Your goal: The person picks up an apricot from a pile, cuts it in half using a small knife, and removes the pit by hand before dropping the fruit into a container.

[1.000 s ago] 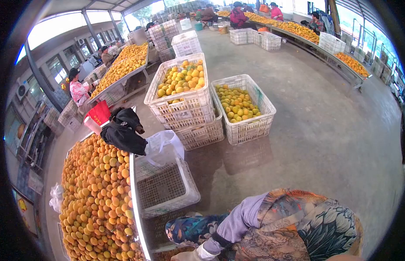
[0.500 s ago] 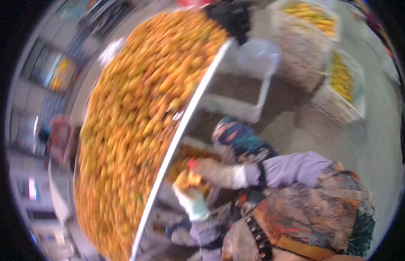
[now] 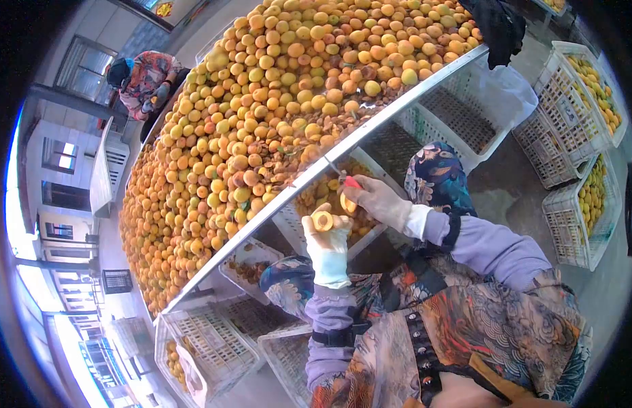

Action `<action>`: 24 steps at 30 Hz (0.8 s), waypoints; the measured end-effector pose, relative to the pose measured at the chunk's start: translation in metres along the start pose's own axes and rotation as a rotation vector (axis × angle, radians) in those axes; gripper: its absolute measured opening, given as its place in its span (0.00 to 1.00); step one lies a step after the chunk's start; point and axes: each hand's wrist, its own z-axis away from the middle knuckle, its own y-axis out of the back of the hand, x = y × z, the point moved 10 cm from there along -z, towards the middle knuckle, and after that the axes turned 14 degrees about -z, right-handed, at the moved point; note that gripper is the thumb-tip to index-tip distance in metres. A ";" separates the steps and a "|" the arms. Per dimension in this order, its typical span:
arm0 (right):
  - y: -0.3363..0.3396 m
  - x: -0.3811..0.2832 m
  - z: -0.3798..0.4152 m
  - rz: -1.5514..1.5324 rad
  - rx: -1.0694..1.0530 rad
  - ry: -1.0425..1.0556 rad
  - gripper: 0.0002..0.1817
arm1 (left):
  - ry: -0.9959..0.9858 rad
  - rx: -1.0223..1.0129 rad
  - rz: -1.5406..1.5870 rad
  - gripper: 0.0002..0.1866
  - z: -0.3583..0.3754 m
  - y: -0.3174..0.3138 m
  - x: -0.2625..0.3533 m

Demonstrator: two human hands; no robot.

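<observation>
My left hand (image 3: 328, 246), in a pale glove, is closed around a halved apricot (image 3: 322, 221) with its cut face up. My right hand (image 3: 382, 204), also gloved, grips a small knife (image 3: 352, 182) by its red handle, the blade pointing toward the table edge. An orange apricot half (image 3: 348, 203) is at the fingers of that same hand. Both hands are over a crate (image 3: 309, 232) holding cut fruit, beside the rim of a table (image 3: 289, 194). Whole apricots (image 3: 275, 75) are heaped on the table, with a patch of brown pits or scraps (image 3: 299, 139) near its rim.
Stacked crates of yellow fruit (image 3: 567, 112) stand at right. A lined crate (image 3: 489, 139) sits under the table edge, and more white crates (image 3: 214, 340) are at lower left. Black cloth (image 3: 496, 30) hangs on the table corner. Another person (image 3: 145, 81) works across the heap.
The view has swung and sharpened, so table and hands appear farther right and higher. My hands are slightly farther apart, with the cut apricot's face now visible in the left.
</observation>
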 end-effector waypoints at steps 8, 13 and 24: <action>-0.011 -0.023 -0.015 0.108 -0.003 0.208 0.13 | 0.091 0.066 0.008 0.29 0.013 0.006 -0.006; -0.047 -0.065 0.009 -0.229 -0.194 0.142 0.06 | 0.101 0.024 -0.077 0.31 0.021 -0.007 -0.016; -0.052 -0.095 0.042 -0.346 -0.401 0.311 0.21 | 0.157 -0.191 -0.229 0.11 0.040 -0.077 -0.032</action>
